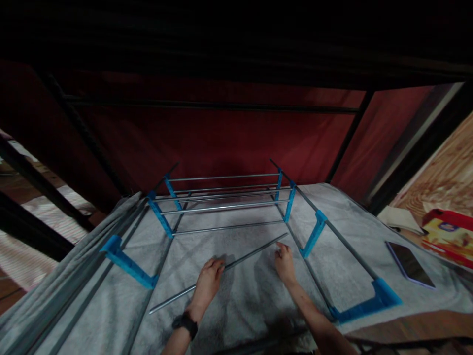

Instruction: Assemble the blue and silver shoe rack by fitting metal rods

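Note:
A thin metal rod slants across the grey blanket in front of me. My left hand, with a dark watch at the wrist, is closed over its middle. Close to the rod's right end is my right hand, fingers curled together; whatever they may hold is too small to make out. Beyond both hands lies a rack frame of long metal tubes with blue plastic brackets, joined at the far end by several crossbars. Another blue bracket stands on the right side tubes, just past my right hand.
At the right lie a phone and a red and yellow packet. The grey blanket covers the surface beneath the frame. Dark metal bars and a red cloth enclose the back.

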### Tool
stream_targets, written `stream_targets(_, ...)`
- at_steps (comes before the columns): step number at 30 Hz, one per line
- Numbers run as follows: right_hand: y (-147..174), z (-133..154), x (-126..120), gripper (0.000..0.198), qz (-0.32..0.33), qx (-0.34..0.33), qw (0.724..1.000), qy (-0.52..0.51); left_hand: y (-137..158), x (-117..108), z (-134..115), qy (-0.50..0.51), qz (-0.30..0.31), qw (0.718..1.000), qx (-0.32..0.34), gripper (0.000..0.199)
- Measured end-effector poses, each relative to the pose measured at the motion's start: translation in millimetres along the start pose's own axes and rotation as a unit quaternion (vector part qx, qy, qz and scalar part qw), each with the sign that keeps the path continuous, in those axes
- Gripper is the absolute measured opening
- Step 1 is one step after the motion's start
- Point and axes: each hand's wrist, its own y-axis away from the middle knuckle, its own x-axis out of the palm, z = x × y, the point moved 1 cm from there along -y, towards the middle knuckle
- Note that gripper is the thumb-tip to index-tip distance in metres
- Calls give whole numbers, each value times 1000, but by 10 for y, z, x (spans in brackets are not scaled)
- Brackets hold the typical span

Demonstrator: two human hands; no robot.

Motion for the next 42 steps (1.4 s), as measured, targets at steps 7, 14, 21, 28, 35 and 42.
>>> stream_targets(7,-523,-90,108,57,-112,34,985,126,-518,78,-389,43,-79,994,68,37)
stream_targets(14,-771,-60,57,57,-7,128,947,294,-1194,322,-749,-25,-43,994,97,42)
stream_targets(21,-951,-62,-26,56,62,146,920,358,-1658,563,-1053,-97,32,983,156,49)
stream_targets(28,-981,-111,30,54,44,144,908,390,-2022,889,-1326,-89,97,968,213,56)
stream_targets(35,-1099,-86,-39,58,60,149,906,391,-2287,1153,-1402,-58,97,976,188,44)
stream_targets(42,-1134,-75,-81,59,81,151,907,384,-2327,1175,-1382,-8,87,980,176,48)
